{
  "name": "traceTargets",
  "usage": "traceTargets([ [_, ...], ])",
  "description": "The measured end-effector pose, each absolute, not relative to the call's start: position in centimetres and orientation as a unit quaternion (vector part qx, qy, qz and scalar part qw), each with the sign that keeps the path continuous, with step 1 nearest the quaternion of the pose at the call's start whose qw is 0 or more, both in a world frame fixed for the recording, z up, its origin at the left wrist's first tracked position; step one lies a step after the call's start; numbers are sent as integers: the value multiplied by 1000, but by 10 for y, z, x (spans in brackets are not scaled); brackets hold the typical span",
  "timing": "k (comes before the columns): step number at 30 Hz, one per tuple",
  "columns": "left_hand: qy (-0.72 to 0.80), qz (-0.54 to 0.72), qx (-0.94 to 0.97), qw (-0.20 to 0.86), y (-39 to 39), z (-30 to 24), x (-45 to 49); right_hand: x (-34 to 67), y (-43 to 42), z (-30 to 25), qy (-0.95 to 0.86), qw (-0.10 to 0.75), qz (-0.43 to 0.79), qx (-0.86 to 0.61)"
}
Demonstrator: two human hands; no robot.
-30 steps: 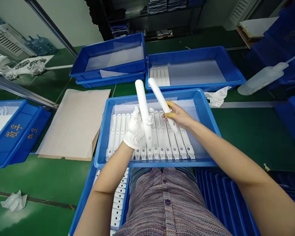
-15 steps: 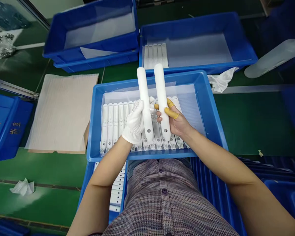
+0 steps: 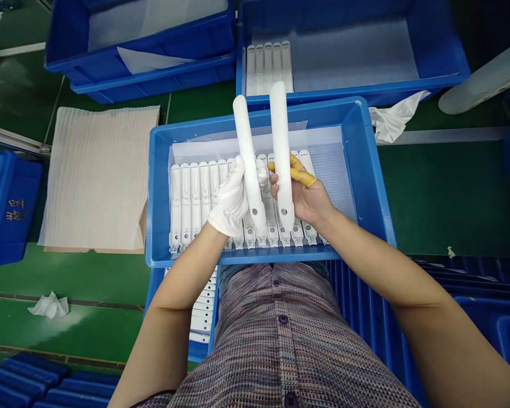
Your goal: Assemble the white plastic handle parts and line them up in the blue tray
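My left hand (image 3: 229,198), in a white glove, is shut around the lower part of a long white plastic bar (image 3: 247,153) with a small hole near its end. My right hand (image 3: 300,192), with yellow finger cots, grips a second white bar (image 3: 281,141), also holed near its lower end. The two bars stand nearly parallel and slightly apart, above a blue plastic tray (image 3: 158,198). Rows of white plastic strips (image 3: 191,198) lie side by side in it, partly hidden under my hands.
A blue tray (image 3: 348,56) behind holds several white strips, and another (image 3: 140,51) holds plastic sheeting. At left lies a pale foam sheet on cardboard (image 3: 97,175). A white cloth (image 3: 395,119) and a plastic bottle (image 3: 484,76) are at right. Blue trays are stacked at lower right.
The right-hand bar has swung from leaning right to nearly upright, parallel to the left one. The whole scene has shifted upward in view as the camera tilted down.
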State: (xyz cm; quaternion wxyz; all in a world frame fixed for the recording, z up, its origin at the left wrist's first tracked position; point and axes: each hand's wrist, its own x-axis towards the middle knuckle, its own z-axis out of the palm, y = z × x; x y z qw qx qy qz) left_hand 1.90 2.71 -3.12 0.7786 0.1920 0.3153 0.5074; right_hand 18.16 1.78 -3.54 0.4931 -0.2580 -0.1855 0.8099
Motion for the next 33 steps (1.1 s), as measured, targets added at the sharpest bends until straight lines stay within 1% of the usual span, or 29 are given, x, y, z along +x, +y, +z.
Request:
traceTargets([
  [3,336,527,205,753,29,-38,20,181,14,-38,-233,491,794,-273],
  [6,338,501,198,771,28,-42,22,179,11,-42,-301,477,773,-291],
  [10,321,509,259,755,23,-36,22,179,7,-48,-406,491,701,-320],
  [12,310,520,311,733,19,-30,21,180,4,-52,-473,520,626,-339],
  [14,289,513,350,729,17,-24,20,180,1,-56,-544,546,519,-371],
  [17,253,490,375,745,16,-20,18,181,-3,-61,-627,554,347,-424],
  [20,238,476,383,755,18,-18,16,182,-6,-64,-663,551,260,-435],
  [24,221,465,397,760,19,-19,17,182,-6,-64,-682,559,222,-416],
  [28,214,473,406,752,19,-18,17,183,-5,-61,-687,549,203,-431],
  [30,223,519,402,721,22,-14,13,186,-6,-57,-690,535,200,-446],
  [33,269,623,382,627,27,-2,2,190,-7,-52,-711,500,211,-447],
])
